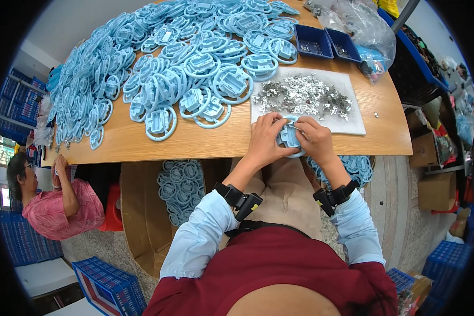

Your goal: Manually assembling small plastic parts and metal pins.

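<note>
At the table's front edge, my left hand (266,141) grips a light-blue round plastic part (289,138) with a raised rectangular housing in its middle. My right hand (315,141) is closed in a pinch over the right side of that part. A thin shiny sliver shows by its fingertips, too small to name. Just beyond my hands, a heap of small silvery metal clips (305,95) lies on a white foam sheet (347,125).
A large pile of matching blue parts (200,63) covers the table's left and back. Two dark-blue bins (313,43) with small metal pieces stand behind the foam. Below are a cardboard box (142,221) and more blue parts. Another person (63,203) sits at the left.
</note>
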The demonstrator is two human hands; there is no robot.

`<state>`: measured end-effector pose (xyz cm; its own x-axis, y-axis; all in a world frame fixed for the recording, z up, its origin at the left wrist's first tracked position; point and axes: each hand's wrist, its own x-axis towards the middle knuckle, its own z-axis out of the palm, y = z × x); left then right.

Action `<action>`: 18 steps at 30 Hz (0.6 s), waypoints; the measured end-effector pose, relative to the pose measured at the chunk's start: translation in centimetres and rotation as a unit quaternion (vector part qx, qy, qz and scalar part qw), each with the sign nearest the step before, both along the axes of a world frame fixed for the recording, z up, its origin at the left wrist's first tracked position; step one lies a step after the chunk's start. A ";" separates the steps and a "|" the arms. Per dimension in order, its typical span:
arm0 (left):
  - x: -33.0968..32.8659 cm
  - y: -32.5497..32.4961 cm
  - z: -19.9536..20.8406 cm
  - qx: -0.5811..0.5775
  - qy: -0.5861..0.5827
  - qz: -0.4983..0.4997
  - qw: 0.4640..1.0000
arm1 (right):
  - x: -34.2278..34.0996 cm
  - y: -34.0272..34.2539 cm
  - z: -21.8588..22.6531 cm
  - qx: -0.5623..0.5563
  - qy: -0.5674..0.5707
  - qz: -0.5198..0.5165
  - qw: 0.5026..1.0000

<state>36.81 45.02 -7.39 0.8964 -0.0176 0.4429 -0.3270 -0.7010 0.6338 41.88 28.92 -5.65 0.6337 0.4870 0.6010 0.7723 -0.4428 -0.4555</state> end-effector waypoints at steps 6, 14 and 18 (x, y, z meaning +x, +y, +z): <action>-0.1 0.0 0.1 -0.004 0.002 0.000 1.000 | -0.1 0.4 -0.6 0.019 0.004 -0.014 1.000; -0.1 0.0 0.0 -0.004 0.006 0.005 1.000 | -0.3 0.8 -0.8 0.001 0.013 -0.036 0.999; -0.2 0.0 0.1 -0.010 0.008 0.004 1.000 | -0.6 1.1 -0.9 0.026 0.084 -0.076 0.993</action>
<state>36.63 45.07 -7.28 0.9033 -0.0017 0.4289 -0.3112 -0.6909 0.6525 41.25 30.00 -6.53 0.7911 0.3485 0.5027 0.6093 -0.5206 -0.5980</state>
